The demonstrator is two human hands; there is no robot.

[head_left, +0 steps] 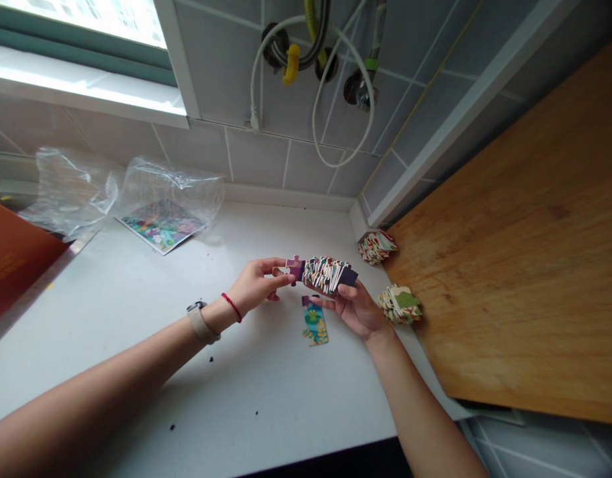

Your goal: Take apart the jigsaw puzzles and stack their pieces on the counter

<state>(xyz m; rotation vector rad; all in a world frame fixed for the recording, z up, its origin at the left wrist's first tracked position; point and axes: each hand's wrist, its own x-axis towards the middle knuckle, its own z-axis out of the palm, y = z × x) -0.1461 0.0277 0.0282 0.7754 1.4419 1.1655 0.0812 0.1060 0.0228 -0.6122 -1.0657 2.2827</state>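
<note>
A thick stack of puzzle pieces (326,275) lies on its side in my right hand (358,309), whose fingers and thumb wrap round it. My left hand (261,282), with a watch and a red string at the wrist, pinches a purple puzzle piece (295,267) at the left end of that stack. Just below the hands, a strip of joined puzzle pieces (314,324) in teal, green and yellow lies flat on the white counter (266,385). Part of its top edge is close beneath my right fingertips.
Two more piles of pieces, one farther back (377,247) and one nearer (400,304), stand by a wooden board (515,252). Clear plastic bags (171,186) and a colourful picture sheet (161,226) lie back left. An orange box (17,259) is far left. Hoses hang above.
</note>
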